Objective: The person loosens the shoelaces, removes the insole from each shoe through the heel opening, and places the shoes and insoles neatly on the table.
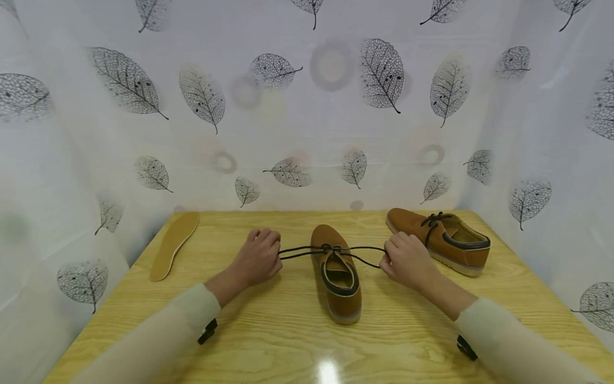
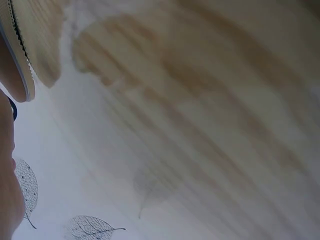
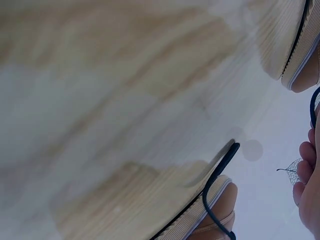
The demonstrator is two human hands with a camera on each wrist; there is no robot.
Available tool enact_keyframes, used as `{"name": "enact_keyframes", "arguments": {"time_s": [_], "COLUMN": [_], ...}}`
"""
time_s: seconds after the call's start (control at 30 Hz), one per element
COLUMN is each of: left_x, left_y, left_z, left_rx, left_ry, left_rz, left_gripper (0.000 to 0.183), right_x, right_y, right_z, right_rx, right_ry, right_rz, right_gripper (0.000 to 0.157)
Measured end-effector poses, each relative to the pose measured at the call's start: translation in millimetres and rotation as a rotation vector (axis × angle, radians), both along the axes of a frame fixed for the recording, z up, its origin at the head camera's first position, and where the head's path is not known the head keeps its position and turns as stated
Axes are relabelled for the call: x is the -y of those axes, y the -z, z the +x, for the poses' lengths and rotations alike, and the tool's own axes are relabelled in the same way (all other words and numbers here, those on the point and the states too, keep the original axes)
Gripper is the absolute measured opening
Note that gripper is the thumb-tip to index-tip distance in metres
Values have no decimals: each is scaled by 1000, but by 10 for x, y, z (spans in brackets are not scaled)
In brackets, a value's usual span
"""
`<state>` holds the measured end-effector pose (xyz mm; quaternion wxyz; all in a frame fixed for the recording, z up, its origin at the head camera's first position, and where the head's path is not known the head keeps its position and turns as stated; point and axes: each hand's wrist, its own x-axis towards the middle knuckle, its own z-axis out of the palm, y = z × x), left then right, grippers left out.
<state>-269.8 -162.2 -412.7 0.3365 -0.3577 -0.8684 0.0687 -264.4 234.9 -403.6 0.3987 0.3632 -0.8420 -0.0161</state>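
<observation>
A brown lace-up shoe (image 1: 344,304) stands at the middle of the table, toe pointing away from me. Black shoelaces (image 1: 299,249) stretch sideways from a knot over its tongue, two strands to each side. To the left of the shoe, my left hand (image 1: 256,257) grips the strands in curled fingers. On the other side my right hand (image 1: 406,258) pinches the right strands, which sag a little. The left wrist view catches only the edge of the left hand (image 2: 9,190) and the shoe's toe (image 2: 17,82). Curled fingers (image 3: 305,162) show at the right wrist view's edge.
Behind my right hand lies a second brown shoe (image 1: 460,253) with its black lace (image 1: 435,217) tied and one end hanging over its side. A tan insole (image 1: 175,245) rests at the table's left. A leaf-patterned curtain (image 1: 307,128) encloses the wooden table (image 1: 268,336).
</observation>
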Motion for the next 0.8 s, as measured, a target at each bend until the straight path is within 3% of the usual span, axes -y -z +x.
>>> {"name": "enact_keyframes", "arguments": {"time_s": [0.37, 0.63, 0.8], "left_x": [312, 523, 685], "left_y": [17, 40, 61], "left_z": [41, 68, 109], "left_rx": [37, 78, 96], "left_ry": [-22, -47, -72], "left_rz": [39, 68, 55], "left_gripper": [13, 10, 10], "right_x": [-220, -384, -516], "right_y": [-11, -44, -61], "right_z": [55, 155, 197], "right_rx": [21, 170, 258], "right_ry": [53, 198, 253], "right_rz": [0, 15, -6], "right_gripper": [14, 21, 15]}}
